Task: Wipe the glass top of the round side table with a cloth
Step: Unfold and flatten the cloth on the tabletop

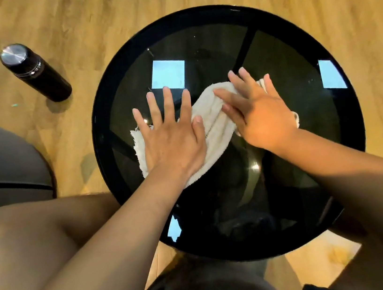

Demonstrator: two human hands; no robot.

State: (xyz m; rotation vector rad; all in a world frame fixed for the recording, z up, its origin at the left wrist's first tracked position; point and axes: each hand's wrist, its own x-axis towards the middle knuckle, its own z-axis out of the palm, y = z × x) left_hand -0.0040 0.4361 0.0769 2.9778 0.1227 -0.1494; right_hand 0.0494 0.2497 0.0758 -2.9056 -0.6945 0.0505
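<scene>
The round side table point(293, 39) has a dark glass top in a black rim and fills the middle of the view. A white cloth point(212, 122) lies bunched across the glass near its centre. My left hand point(172, 137) presses flat on the cloth's left end, fingers spread and pointing away from me. My right hand point(257, 113) lies flat on the cloth's right end, fingers apart and angled to the upper left. Most of the cloth's right end is hidden under that hand.
A black flask with a silver lid point(33, 71) stands on the wooden floor to the table's left. A grey seat edge point(4, 166) sits at the far left. My bare knees flank the table's near side. Bright ceiling lights reflect in the glass.
</scene>
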